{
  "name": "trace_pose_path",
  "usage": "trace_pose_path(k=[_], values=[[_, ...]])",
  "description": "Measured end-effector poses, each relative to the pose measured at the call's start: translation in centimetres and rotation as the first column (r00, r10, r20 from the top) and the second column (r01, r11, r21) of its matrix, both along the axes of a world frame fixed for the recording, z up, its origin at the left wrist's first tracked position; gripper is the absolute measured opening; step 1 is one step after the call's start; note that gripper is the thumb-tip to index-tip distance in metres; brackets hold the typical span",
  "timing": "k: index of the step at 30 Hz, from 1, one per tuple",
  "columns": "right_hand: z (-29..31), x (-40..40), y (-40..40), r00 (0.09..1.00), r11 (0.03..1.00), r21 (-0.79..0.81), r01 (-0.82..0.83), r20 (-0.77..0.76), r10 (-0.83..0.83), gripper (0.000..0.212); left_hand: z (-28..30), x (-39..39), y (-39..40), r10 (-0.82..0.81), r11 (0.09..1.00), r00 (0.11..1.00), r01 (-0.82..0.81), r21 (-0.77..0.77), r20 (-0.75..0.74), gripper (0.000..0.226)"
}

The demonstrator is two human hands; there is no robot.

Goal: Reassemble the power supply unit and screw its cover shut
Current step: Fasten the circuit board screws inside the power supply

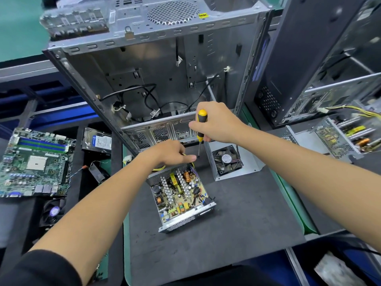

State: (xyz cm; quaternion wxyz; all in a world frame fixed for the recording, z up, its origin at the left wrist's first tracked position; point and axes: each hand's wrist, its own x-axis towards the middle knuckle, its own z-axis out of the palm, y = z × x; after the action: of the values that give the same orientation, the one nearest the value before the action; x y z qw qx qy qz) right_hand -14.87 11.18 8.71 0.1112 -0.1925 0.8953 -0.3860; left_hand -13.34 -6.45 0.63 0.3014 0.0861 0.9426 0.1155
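You work over a dark grey mat (237, 223) laid on the bench. The open power supply unit (181, 199) sits near its middle, its cover with the fan (231, 162) toward the far right corner, and the empty computer case (165, 79) stands along the far edge. Off its left edge lie a motherboard (35, 162) and hard drive (97, 141).

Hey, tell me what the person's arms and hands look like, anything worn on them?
Both forearms are bare. The left hand and right hand wear no gloves, and no rings or watch show. A dark sleeve covers the left upper arm at the bottom edge. No sleeve shows on the right arm.
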Motion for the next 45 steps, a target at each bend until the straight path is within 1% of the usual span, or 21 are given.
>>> trace_pose_path(k=[4,7,10,15,17,19,22,24,27,30,32,34,35,40,45], values=[[-0.1,0.1,0.6,0.999,0.999,0.041,-0.032,-0.015,0.033,0.027,0.3,-0.9,1.4,0.055,0.998,0.992,-0.058,0.022,0.116,0.049],[-0.2,0.1,1.0,0.999,0.998,0.043,-0.042,0.008,0.042,0.026,0.8,-1.5,2.0,0.075,0.994,0.973,-0.091,0.066,0.218,0.044],[-0.3,0.0,1.4,0.999,0.998,0.049,-0.036,0.016,0.035,0.024,1.5,-1.9,2.5,0.037,0.998,0.968,-0.050,0.044,0.249,0.036],[-0.4,-0.1,1.8,0.999,0.998,0.055,-0.036,0.018,0.035,0.025,2.0,-2.3,4.1,-0.011,1.000,0.982,0.007,0.021,0.186,0.012],[-0.5,-0.1,1.9,0.999,0.997,0.062,-0.042,0.015,0.041,0.025,2.1,-2.1,5.0,-0.044,0.999,0.991,0.046,-0.015,0.129,0.019],[-0.5,-0.2,1.9,0.999,0.997,0.063,-0.040,0.019,0.039,0.024,2.3,-1.7,5.5,-0.088,0.995,0.995,0.090,-0.049,0.040,0.020],[-0.6,-0.2,1.8,0.999,0.998,0.057,-0.032,0.033,0.030,0.023,2.7,-0.9,4.8,-0.082,0.997,0.993,0.081,-0.008,-0.086,0.022],[-0.8,-0.2,1.4,0.999,0.998,0.058,-0.035,0.027,0.033,0.021,3.0,-0.2,4.0,-0.088,0.995,0.988,0.093,0.035,-0.127,0.023],[-1.1,0.0,0.5,0.999,0.995,0.086,-0.041,-0.002,0.041,0.020,3.7,1.0,3.4,-0.101,0.989,0.983,0.116,0.092,-0.155,0.020],[-1.2,0.1,-0.3,0.999,0.992,0.124,-0.031,-0.028,0.035,0.021,4.0,2.0,3.1,-0.070,0.983,0.976,0.103,0.153,-0.206,0.016],[-1.2,0.2,-0.5,0.999,0.991,0.134,-0.025,-0.038,0.031,0.022,3.8,2.6,3.1,-0.035,0.981,0.977,0.073,0.179,-0.211,0.021],[-1.2,0.3,-0.7,0.999,0.989,0.145,-0.031,-0.037,0.036,0.021,3.2,3.2,3.5,-0.029,0.986,0.981,0.060,0.157,-0.192,0.037],[-1.2,0.4,-0.7,0.999,0.988,0.154,-0.032,-0.032,0.038,0.021,2.9,3.4,3.8,-0.038,0.989,0.981,0.064,0.131,-0.191,0.041],[-1.0,0.6,-0.7,1.000,0.987,0.162,-0.018,-0.021,0.022,0.023,1.9,3.5,5.2,0.031,0.995,0.967,-0.006,0.098,-0.252,0.026],[-0.9,0.8,-0.4,1.000,0.988,0.153,0.001,-0.031,0.004,0.022,2.0,3.3,5.8,0.010,0.999,0.966,-0.002,0.033,-0.259,0.019]])
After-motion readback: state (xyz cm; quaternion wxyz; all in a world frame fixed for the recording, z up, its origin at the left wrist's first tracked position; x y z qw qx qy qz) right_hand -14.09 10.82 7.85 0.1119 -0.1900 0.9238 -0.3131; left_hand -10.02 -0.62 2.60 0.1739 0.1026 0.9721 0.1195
